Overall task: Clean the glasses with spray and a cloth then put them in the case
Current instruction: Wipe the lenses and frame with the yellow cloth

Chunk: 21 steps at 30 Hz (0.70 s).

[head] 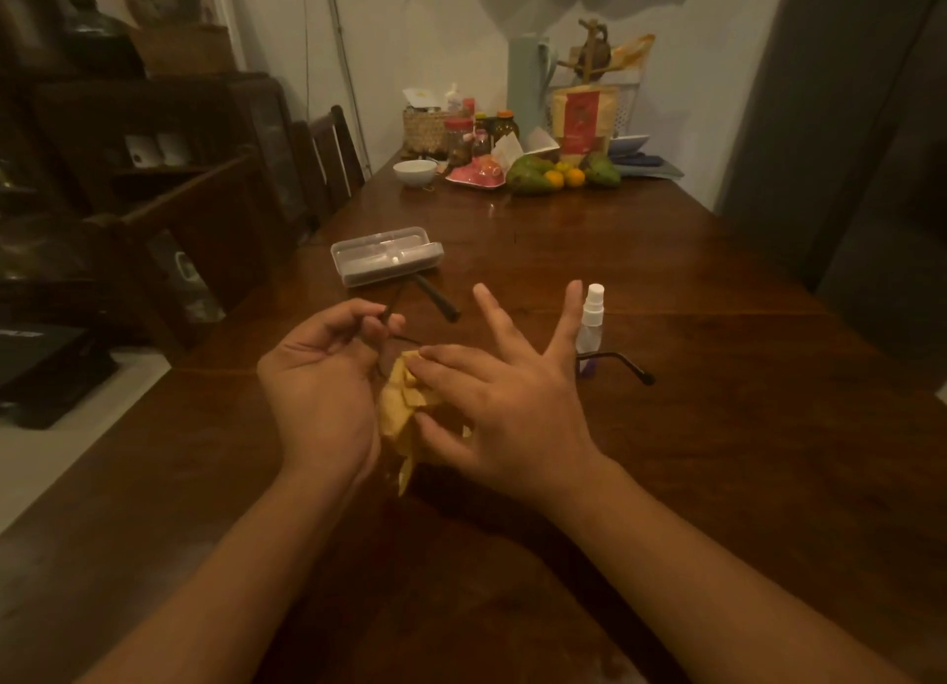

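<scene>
My left hand (320, 376) pinches the dark-framed glasses (393, 318) by a thin part of the frame, just above the table. My right hand (505, 401) pinches a crumpled yellow cloth (405, 401) between thumb and forefinger against the glasses, with its other fingers spread wide. Most of the lenses are hidden by the cloth and my hands. One dark temple arm (622, 363) sticks out to the right behind my right hand. A small clear spray bottle (592, 324) with a white top stands just beyond my right hand. The clear plastic case (387, 255) lies farther back, to the left.
The long dark wooden table (717, 453) carries a white bowl (415, 172), jars, a basket and fruit (558, 173) at its far end. A dark rod (438, 298) lies in front of the case. Wooden chairs (333, 155) and a cabinet stand on the left.
</scene>
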Motion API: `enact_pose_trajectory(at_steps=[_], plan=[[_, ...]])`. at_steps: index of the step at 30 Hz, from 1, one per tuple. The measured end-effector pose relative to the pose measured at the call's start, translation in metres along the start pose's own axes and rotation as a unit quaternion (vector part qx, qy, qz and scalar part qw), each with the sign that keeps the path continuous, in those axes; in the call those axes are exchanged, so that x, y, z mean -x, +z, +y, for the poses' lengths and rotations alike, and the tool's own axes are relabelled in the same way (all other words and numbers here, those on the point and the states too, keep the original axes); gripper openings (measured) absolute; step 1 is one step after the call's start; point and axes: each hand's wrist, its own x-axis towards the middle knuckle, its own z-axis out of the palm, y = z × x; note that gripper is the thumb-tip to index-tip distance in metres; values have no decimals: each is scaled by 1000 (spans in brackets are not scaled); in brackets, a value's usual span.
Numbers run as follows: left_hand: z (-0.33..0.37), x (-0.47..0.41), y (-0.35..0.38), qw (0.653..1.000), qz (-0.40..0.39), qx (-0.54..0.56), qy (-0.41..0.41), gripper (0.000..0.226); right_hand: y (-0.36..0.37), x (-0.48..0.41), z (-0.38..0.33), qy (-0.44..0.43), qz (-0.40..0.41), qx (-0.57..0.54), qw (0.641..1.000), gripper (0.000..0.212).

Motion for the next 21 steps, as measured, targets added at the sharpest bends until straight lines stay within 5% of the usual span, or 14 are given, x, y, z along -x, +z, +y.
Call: enact_pose_trajectory(at_steps=[6, 10, 16, 21], plan=[[1, 1, 0, 1000, 0, -4, 6, 56, -1, 2, 7, -15, 24, 40, 999, 22], [1, 0, 1, 1000, 6, 2, 10, 52, 2, 4, 8, -60, 40, 31, 997, 36], [5, 1, 3, 999, 12, -19, 31, 52, 1, 7, 15, -110, 80, -13, 991, 14], [14, -2, 0, 998, 40, -4, 49, 47, 7, 13, 7, -107, 36, -130, 985, 23]])
